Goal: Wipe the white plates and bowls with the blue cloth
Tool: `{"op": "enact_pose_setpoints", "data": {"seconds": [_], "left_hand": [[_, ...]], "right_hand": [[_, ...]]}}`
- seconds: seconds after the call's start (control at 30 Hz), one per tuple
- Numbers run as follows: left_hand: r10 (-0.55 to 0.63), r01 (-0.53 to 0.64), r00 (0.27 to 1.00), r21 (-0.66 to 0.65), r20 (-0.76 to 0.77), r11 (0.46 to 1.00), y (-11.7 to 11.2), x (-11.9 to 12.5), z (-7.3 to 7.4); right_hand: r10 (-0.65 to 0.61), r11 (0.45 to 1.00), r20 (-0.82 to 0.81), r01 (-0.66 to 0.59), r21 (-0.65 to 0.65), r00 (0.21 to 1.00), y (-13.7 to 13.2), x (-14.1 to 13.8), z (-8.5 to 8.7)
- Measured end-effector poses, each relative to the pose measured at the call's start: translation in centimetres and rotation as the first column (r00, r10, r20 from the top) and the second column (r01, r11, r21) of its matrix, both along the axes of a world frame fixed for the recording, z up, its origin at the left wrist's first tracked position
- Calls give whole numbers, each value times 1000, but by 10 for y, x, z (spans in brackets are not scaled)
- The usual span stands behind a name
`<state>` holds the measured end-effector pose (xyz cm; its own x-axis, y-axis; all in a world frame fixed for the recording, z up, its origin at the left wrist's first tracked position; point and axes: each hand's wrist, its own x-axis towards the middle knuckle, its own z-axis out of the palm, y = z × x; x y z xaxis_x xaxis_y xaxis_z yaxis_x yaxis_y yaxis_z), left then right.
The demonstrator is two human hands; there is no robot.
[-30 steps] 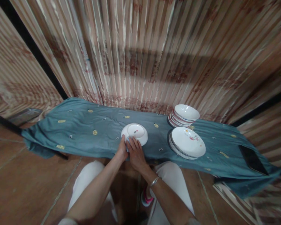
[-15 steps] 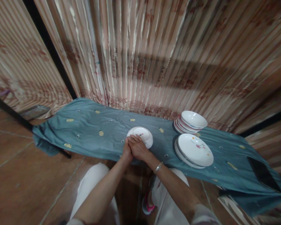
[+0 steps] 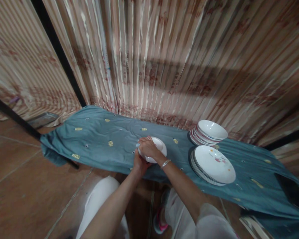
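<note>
A white plate (image 3: pixel 158 146) lies upside down on the teal cloth (image 3: pixel 102 139) that covers a low table. My left hand (image 3: pixel 139 163) grips its near left edge from below. My right hand (image 3: pixel 147 148), a silver bangle on the wrist, lies on the plate's underside with the fingers curled over a small pale cloth whose tip shows at the left. Both hands touch the plate. The plate's near half is hidden under my hands.
To the right stand a stack of flat white plates (image 3: pixel 214 162) with flower prints and, behind it, a stack of white bowls (image 3: pixel 209 132). A dark flat object (image 3: pixel 291 191) lies at the cloth's right end. Striped curtains (image 3: pixel 151 59) hang behind. A metal tray (image 3: pixel 43 119) lies on the floor at left.
My right hand has slid from the plate's near edge up onto its underside. The left hand has stayed at the near left rim. The view has shifted a little to the left.
</note>
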<state>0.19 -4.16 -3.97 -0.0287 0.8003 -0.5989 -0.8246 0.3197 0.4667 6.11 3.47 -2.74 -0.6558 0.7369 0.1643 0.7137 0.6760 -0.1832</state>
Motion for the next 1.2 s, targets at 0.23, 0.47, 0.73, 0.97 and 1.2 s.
{"op": "enact_pose_setpoints", "data": {"seconds": [0.23,0.47,0.73,0.97,1.2], "left_hand": [[52,-53,999,-34,-11,998,3,3,-5],[71,-72,992,-7,-101,997,2,5,-12],[69,-70,991,0,-118,998,5,7,-15],[102,-105,986,-16,-130,994,5,7,-14],[87,-89,988,-13,-124,996,5,5,-11]], "right_hand": [[-251,965,37,253,-71,967,36,18,4],[-438,886,82,446,-126,895,46,55,-2],[-564,812,45,564,-154,825,31,86,-9],[-649,754,-94,622,-211,755,8,103,-25],[-655,746,-349,647,-158,670,-23,106,-60]]}}
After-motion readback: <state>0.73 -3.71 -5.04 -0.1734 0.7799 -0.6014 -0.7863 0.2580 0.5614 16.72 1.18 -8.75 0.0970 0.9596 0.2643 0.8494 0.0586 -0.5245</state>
